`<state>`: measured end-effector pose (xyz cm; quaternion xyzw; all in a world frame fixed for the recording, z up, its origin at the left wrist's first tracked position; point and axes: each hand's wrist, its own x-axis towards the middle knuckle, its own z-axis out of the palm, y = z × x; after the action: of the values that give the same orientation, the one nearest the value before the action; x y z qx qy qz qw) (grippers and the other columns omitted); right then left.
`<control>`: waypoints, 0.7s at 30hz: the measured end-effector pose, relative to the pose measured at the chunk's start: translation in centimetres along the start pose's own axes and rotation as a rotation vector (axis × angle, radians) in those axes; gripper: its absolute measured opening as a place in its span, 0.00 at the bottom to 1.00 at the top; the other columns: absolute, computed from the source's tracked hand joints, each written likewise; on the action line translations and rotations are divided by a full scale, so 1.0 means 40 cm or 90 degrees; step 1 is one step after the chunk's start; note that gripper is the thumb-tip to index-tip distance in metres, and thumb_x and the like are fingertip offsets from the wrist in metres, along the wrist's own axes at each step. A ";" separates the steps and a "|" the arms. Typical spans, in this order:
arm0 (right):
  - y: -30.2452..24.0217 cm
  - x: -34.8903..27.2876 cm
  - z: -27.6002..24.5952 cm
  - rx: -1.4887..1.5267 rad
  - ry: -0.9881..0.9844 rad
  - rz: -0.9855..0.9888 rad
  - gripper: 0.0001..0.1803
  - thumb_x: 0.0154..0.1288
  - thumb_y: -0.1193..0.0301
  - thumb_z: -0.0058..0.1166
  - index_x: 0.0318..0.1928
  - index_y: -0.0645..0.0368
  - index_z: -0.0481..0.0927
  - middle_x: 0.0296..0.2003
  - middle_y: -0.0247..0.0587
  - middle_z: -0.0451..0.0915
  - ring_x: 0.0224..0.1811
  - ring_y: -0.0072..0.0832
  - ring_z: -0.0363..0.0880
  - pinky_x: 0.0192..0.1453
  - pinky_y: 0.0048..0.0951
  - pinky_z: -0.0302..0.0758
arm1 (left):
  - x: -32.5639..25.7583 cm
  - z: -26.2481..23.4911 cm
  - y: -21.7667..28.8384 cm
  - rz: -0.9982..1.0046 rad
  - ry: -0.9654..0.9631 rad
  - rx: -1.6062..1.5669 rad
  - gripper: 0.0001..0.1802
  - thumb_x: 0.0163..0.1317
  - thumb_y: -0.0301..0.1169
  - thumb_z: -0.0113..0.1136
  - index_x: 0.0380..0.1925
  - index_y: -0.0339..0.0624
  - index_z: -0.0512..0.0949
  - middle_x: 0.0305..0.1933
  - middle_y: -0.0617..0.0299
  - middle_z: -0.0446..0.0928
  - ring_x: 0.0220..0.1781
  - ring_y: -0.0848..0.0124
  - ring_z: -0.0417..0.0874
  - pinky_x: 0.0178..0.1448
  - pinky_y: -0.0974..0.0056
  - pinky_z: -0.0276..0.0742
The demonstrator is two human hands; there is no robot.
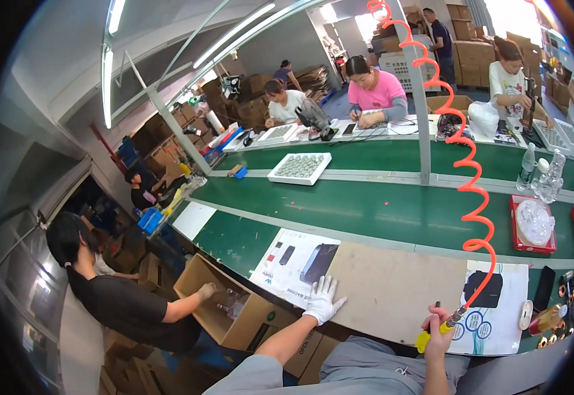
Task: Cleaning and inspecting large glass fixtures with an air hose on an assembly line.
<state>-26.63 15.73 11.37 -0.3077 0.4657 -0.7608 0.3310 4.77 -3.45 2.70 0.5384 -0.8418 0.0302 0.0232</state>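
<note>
My left hand, in a white glove, lies flat with fingers spread. It rests at the join between a printed white cardboard sheet and a plain brown cardboard sheet. My right hand is bare and wrapped round a yellow air gun, over the right end of the brown sheet. An orange coiled hose runs down to the gun's metal fitting. Beneath the right hand's side lies another printed sheet.
Left of me, a person in black reaches into an open carton holding clear items. Ahead runs a green conveyor with a white tray of round parts. Bottles, red boxes and copper-coloured parts stand at right.
</note>
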 end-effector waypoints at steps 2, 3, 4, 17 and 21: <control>-0.009 -0.015 0.007 0.029 -0.002 0.025 0.06 0.72 0.77 0.47 0.45 0.64 0.75 0.44 0.43 0.78 0.26 0.19 0.74 0.32 0.21 0.70 | -0.002 0.000 0.001 -0.004 -0.001 -0.012 0.43 0.68 0.62 0.42 0.73 0.42 0.56 0.79 0.48 0.49 0.81 0.52 0.45 0.80 0.48 0.38; -0.010 -0.021 0.008 0.025 0.003 0.023 0.06 0.72 0.77 0.47 0.45 0.64 0.75 0.44 0.43 0.78 0.26 0.19 0.74 0.32 0.21 0.70 | -0.005 0.000 0.002 -0.014 -0.004 -0.024 0.43 0.68 0.62 0.42 0.73 0.44 0.56 0.79 0.49 0.49 0.81 0.53 0.45 0.80 0.48 0.38; -0.006 -0.029 0.007 0.016 -0.017 0.031 0.06 0.72 0.77 0.47 0.44 0.64 0.75 0.43 0.43 0.78 0.25 0.19 0.74 0.31 0.21 0.70 | -0.012 0.001 0.004 -0.018 -0.001 -0.019 0.42 0.68 0.61 0.41 0.73 0.46 0.57 0.79 0.50 0.50 0.81 0.53 0.45 0.80 0.49 0.38; 0.040 -0.034 0.056 0.232 -0.327 0.210 0.15 0.73 0.71 0.49 0.56 0.61 0.76 0.42 0.39 0.79 0.42 0.24 0.78 0.48 0.27 0.75 | 0.024 -0.024 -0.031 -0.039 0.034 -0.153 0.37 0.65 0.51 0.54 0.69 0.43 0.64 0.77 0.51 0.56 0.80 0.54 0.49 0.80 0.48 0.39; 0.030 -0.032 0.048 0.270 -0.305 0.220 0.17 0.73 0.70 0.48 0.58 0.61 0.75 0.47 0.40 0.78 0.49 0.24 0.77 0.56 0.29 0.72 | 0.011 0.021 -0.021 -0.041 0.016 -0.202 0.27 0.73 0.42 0.46 0.67 0.39 0.66 0.75 0.49 0.60 0.78 0.56 0.55 0.79 0.52 0.45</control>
<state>-24.11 15.36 10.79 -0.3185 0.2517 -0.6799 0.6107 5.33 -4.27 1.90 0.5542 -0.8180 -0.0967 0.1196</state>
